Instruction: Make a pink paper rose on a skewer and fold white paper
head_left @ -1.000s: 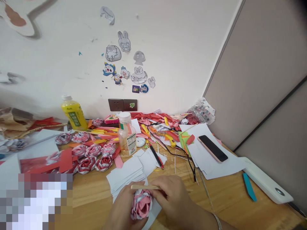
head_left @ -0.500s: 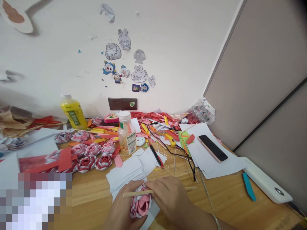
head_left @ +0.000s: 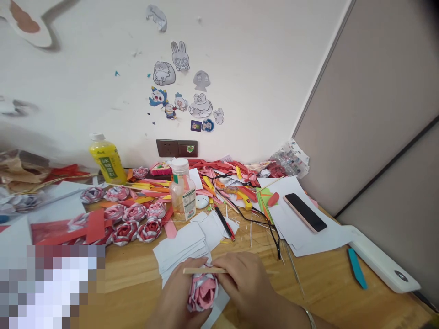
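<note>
While our left hand (head_left: 177, 291) cups the rose (head_left: 204, 294) and our right hand (head_left: 245, 279) pinches a stick (head_left: 202, 270) across it, pressing hard might squish the rose.

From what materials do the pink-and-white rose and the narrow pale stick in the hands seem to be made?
Pink-and-white rose: probably matte paper, judging by its creased, layered petals.
Narrow pale stick: perhaps unvarnished wood or bamboo, given its dull beige surface.
</note>
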`<action>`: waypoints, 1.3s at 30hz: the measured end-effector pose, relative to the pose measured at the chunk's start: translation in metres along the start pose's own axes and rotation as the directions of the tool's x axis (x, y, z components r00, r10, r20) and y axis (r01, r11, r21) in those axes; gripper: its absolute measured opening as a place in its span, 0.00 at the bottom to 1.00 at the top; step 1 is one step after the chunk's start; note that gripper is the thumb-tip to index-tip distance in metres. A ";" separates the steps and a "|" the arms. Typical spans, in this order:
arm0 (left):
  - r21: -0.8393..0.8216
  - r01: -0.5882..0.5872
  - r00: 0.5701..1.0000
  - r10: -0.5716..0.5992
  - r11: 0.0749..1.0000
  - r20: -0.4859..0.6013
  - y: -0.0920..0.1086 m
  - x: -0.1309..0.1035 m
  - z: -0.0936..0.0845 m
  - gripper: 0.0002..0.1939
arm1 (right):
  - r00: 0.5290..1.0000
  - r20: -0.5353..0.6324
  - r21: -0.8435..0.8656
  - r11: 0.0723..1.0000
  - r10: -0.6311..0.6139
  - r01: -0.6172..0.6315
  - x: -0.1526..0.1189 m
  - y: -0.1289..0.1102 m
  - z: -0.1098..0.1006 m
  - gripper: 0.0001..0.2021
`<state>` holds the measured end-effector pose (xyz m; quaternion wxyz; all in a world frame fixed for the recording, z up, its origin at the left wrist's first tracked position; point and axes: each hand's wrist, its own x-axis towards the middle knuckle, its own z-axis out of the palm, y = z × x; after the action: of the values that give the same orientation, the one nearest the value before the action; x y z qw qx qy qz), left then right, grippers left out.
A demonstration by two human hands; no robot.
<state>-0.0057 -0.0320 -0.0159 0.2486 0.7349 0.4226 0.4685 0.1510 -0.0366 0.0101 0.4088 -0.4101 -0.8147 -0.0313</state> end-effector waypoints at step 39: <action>-0.373 0.357 0.930 -0.365 0.857 0.051 0.017 0.015 -0.006 0.22 | 0.833 0.345 0.475 0.686 0.432 -0.552 0.005 0.000 0.006 0.07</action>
<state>-0.0015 -0.0283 0.0073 0.4634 0.5764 0.4578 0.4934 0.1454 -0.0312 0.0096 0.4167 -0.4783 -0.6838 0.3606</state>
